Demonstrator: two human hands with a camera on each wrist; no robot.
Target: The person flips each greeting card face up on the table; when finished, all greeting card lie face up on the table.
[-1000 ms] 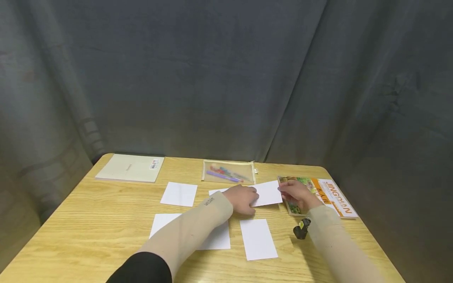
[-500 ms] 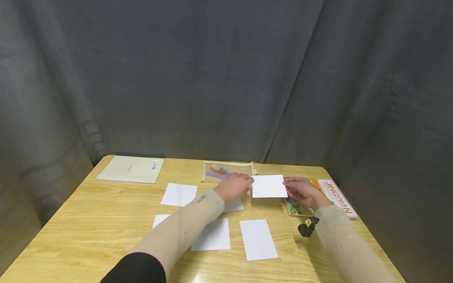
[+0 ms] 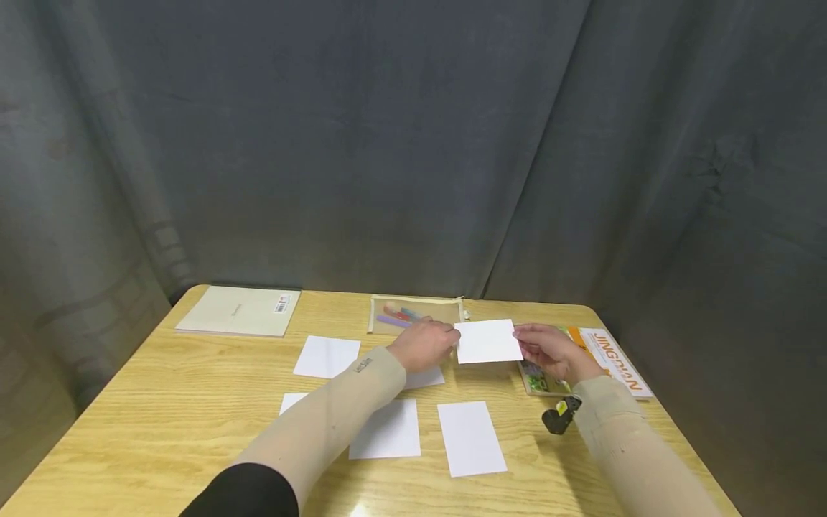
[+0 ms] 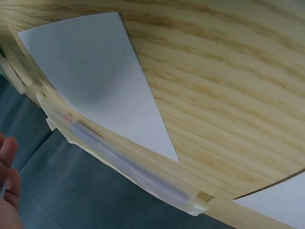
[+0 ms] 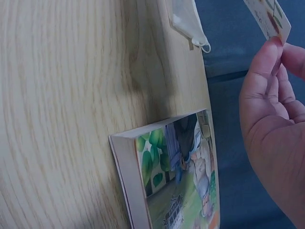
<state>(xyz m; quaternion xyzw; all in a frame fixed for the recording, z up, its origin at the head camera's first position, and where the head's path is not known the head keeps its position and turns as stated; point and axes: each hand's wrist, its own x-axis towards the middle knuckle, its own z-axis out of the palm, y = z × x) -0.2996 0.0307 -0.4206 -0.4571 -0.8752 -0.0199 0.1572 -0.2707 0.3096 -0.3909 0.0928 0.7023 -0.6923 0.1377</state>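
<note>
My right hand (image 3: 552,350) pinches the right edge of a card (image 3: 489,341) between thumb and fingers, raised over the table. The card's blank white side faces the head camera; in the right wrist view its other side (image 5: 268,18) carries printed leaves and small writing. At the card's left edge, my left hand (image 3: 425,343) grips it with bent fingers. Only part of that hand shows in the left wrist view, without the card. Under the left wrist lies another white card (image 3: 426,378), partly covered by the hand.
More white cards lie around: one (image 3: 327,356) left, one (image 3: 472,438) in front, others partly beneath the left sleeve. A mesh zip pouch (image 3: 371,316) with pens sits behind. A picture-covered book (image 3: 617,359) is at right, a pale notebook (image 3: 235,309) at far left.
Both hands have lifted the card off the table and tilted it up, uncovering the card beneath. Over the last half second it has shifted only slightly left.
</note>
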